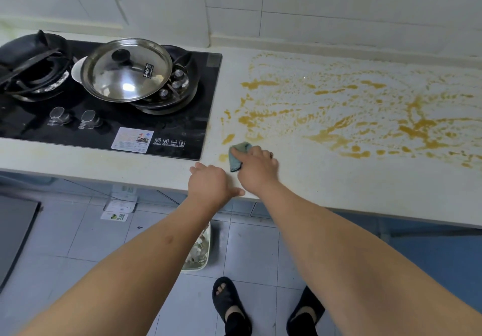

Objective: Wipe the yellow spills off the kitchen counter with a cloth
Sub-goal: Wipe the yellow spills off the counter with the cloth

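Pale counter point(339, 179) bears yellow spills point(365, 116), cloth point(238, 153), hob point(182, 116)

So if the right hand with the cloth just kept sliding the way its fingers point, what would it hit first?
Probably the small yellow blob just beyond the cloth under the right hand; past that lies the black stove's edge. Depth is hard to judge from one view.

Yellow spills point(339, 116) streak the white counter point(339, 187); teal cloth point(236, 157), black hob point(109, 127).

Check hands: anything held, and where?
Right hand presses the cloth on the counter, fingers over its right part. Left hand holds nothing.
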Action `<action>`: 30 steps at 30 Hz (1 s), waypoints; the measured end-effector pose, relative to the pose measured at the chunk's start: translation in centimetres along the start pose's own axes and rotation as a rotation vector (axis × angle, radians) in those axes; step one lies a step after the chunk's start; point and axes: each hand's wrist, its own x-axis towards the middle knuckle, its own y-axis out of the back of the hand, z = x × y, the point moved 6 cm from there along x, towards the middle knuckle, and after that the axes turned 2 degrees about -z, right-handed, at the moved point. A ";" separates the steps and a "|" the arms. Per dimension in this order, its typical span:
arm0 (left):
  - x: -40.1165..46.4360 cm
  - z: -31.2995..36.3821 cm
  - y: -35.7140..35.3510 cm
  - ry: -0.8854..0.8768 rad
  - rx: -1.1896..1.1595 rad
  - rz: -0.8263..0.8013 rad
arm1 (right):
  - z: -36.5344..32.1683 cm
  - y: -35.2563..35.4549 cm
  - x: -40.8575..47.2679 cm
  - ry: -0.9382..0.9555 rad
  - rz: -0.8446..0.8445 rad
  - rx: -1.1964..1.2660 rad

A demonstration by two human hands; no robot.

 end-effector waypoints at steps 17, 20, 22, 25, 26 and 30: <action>2.3 -7.8 -1.4 0.112 0.025 -0.047 | 8.6 0.6 -3.3 -0.233 0.084 0.075; 4.6 -7.9 -3.9 0.063 0.163 -0.020 | 3.4 0.1 -0.9 -0.158 0.059 0.029; 4.7 -7.9 -4.1 0.050 0.207 -0.005 | 0.7 0.3 0.6 -0.121 0.049 0.011; 4.8 -8.1 -4.2 0.050 0.190 0.017 | -2.5 0.1 1.9 -0.097 0.043 0.012; 4.9 -8.0 -4.3 0.039 0.183 0.015 | -3.4 -0.3 1.9 -0.085 0.042 0.016; 4.1 -7.7 -3.9 0.013 0.172 0.054 | -5.8 -2.3 -0.1 0.062 0.003 0.000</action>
